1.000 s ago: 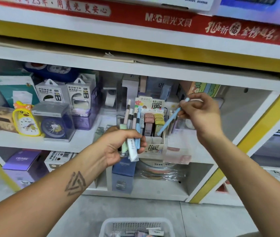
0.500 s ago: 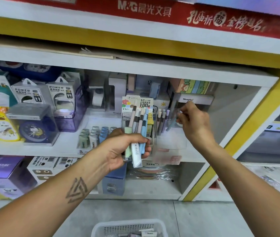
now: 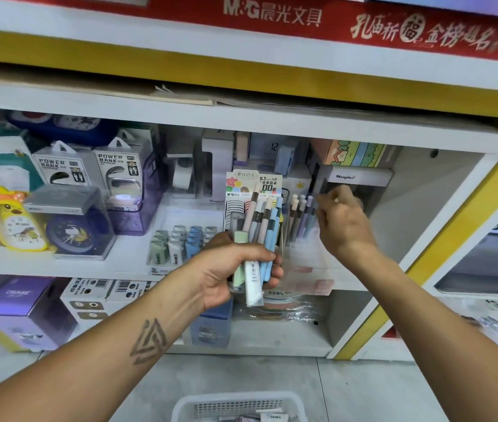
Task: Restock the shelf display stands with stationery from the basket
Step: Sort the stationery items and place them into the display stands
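- Centre of the frame: the left hand [image 3: 229, 269] is wrapped tight round a bundle of slim pastel mechanical pencils [image 3: 260, 236], thumb across the front, fingers curled behind.
- The bundle fans upward out of the fist: pale pink, beige, light blue and grey-blue barrels, several with a dark brown band partway up. A mint green piece sits at the left of the grip, and a white wrapper with a barcode strip pokes out below the fist.
- Just right of centre, the right hand [image 3: 343, 222] is up at the clear plastic display stand [image 3: 308, 257] on the white shelf [image 3: 132, 266]. Its fingers are curled in together by the tops of the pencils there; whether they pinch one, I cannot tell.
- In that stand, a few upright pencils with cream and lilac barrels [image 3: 301, 217] lean slightly, tips up, just left of the right hand's knuckles.
- Behind the held bundle stands a colourful lead-refill display card marked 0.7 and HB [image 3: 254, 182].
- Bottom centre: the white perforated plastic basket [image 3: 238, 405] sits on the grey floor, small packets showing inside.
- Left side of the shelf: two white boxes printed POWER BANK [image 3: 89, 169], and a yellow duck-shaped alarm clock [image 3: 18, 222] beside a dark blue round clock in a clear case [image 3: 72, 233].
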`<action>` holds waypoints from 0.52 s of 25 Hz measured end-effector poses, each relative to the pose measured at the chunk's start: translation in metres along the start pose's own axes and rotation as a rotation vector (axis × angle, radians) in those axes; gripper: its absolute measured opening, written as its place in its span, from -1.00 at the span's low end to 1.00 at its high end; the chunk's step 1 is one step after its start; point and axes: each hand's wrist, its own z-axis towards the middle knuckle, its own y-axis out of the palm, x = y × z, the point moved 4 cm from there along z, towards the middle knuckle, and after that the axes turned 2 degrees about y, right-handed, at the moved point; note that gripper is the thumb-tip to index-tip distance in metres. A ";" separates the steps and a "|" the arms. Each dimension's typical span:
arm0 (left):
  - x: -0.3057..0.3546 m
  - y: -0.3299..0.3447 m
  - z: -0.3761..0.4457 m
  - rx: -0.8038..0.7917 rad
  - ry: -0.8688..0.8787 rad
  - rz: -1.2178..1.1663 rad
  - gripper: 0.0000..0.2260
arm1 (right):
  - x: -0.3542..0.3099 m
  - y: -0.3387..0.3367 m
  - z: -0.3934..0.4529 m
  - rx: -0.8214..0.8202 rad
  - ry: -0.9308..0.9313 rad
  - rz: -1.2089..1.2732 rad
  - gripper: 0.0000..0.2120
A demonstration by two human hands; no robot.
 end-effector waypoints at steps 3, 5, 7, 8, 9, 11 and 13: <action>-0.002 0.004 0.002 -0.023 -0.026 0.020 -0.94 | -0.008 -0.009 -0.005 -0.021 0.104 0.431 -0.69; -0.005 0.010 0.002 -0.056 -0.045 0.044 -0.91 | -0.016 -0.009 -0.012 -0.182 0.242 0.904 -0.73; -0.007 0.017 0.003 -0.080 -0.050 0.052 -0.90 | -0.023 -0.011 -0.018 -0.270 0.292 1.078 -0.80; -0.008 0.020 0.004 -0.087 -0.054 0.046 -0.89 | -0.024 -0.014 -0.020 -0.261 0.306 1.119 -0.83; -0.009 0.022 0.004 -0.085 -0.061 0.035 -0.88 | -0.023 -0.018 -0.019 -0.221 0.336 1.162 -0.85; -0.008 0.022 0.006 -0.057 -0.066 -0.006 -0.88 | -0.011 -0.032 -0.015 -0.038 0.416 1.252 -0.88; -0.007 0.017 0.009 -0.014 -0.067 -0.015 -0.76 | 0.006 -0.047 -0.010 0.168 0.447 1.260 -0.92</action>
